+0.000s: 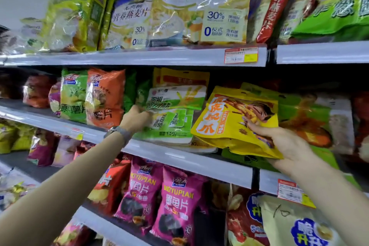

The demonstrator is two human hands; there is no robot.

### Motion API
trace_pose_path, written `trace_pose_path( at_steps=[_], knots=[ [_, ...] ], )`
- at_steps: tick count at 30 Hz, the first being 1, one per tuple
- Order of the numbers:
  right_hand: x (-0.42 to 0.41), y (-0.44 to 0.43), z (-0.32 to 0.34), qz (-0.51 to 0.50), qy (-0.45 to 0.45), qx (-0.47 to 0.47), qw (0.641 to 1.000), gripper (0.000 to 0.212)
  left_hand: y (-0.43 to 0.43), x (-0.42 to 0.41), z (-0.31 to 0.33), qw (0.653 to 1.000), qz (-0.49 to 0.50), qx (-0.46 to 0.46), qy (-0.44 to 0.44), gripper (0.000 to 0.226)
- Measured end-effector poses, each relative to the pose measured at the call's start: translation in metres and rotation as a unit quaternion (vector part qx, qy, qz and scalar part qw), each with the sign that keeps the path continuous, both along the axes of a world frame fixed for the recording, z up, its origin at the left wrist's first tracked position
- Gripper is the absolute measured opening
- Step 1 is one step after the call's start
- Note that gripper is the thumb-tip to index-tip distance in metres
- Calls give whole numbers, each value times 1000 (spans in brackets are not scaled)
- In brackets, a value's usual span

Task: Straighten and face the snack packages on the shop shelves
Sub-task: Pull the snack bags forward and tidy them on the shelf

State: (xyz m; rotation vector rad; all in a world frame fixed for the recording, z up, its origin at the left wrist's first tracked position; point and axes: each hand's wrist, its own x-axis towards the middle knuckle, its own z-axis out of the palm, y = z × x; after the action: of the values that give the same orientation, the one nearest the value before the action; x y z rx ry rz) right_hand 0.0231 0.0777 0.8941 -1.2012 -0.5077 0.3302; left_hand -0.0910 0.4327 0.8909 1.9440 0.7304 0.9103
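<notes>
Where the two beige sleeves rise from the bottom of the view, the lowest shelf in sight carries upright magenta bags [175,201] and, to their right, a cream bag [289,225] with blue print. Above them the hands work at the middle shelf [179,158]. The right hand [279,142] holds a yellow pouch [229,118] by its lower right corner, thumb laid across the front and fingers curled underneath. The pouch is tilted, its top leaning left, and hangs just in front of the shelf edge rather than standing on it. The left hand [136,117], a watch [119,132] on its wrist, has its fingers curled round the left edge of a green-and-white pouch [173,122], which leans back on that shelf against more pouches of the same kind. Further left on that shelf stand an orange bag [105,96] and a green bag [73,94], side by side and touching. On the top shelf [139,57], large oat bags [201,6] face outward, with a red-and-yellow price tag [240,55] on the rail below them.
</notes>
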Motion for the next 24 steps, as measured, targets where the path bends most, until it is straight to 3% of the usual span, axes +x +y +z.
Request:
trace_pose_path(
  at_steps=[3,6,9,12,15,16,19,21,24],
  knots=[
    [-6,3,3,-2,-14,13,1000,32,46,31,-11,999,-28,-1,47,82],
    [-6,5,2,-8,-24,-2,1000,51,38,35,-3,998,-28,2,49,84],
    [-6,3,0,-22,-28,-16,999,72,48,45,-3,998,-32,-12,49,126],
    [-9,-3,-1,-30,-41,-12,999,68,52,48,3,998,23,12,51,140],
    [-9,-10,-2,-46,-44,-15,998,67,43,43,13,1000,10,-21,3,155],
    [-9,-13,-2,-50,-40,-16,998,70,40,43,16,999,-6,-41,-21,141],
    [-7,-21,-6,-67,-27,-10,997,88,22,45,21,992,-41,-86,-85,61],
    [-8,-27,-7,-75,-30,-9,997,79,18,51,22,987,-34,-96,-122,43],
    [-11,-42,-6,-92,-49,5,995,53,14,55,23,982,-40,-106,-154,41]
  ],
)
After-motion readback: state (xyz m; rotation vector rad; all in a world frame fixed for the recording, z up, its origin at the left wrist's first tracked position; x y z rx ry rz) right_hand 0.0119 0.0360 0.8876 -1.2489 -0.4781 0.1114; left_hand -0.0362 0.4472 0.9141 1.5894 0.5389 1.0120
